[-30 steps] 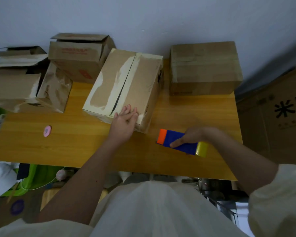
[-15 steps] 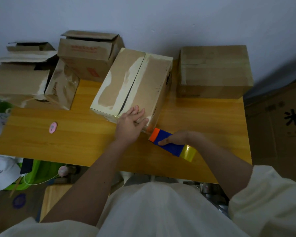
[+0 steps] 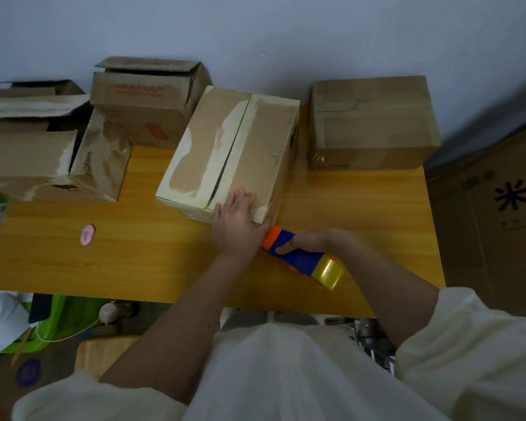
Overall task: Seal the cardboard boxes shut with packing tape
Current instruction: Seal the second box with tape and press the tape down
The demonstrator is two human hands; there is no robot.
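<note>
left hand (image 3: 236, 227): flat, fingers straight | right hand (image 3: 305, 240): fingers curled, gripping

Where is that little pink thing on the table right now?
The pink thing lies alone on the left part of the wooden table, nearer its front edge, in front of the open boxes and well left of the left hand.

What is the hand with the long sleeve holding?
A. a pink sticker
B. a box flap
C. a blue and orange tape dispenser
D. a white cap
C: the right hand grips the blue and orange tape dispenser beside the middle box, with its yellow roll toward the person.
</note>
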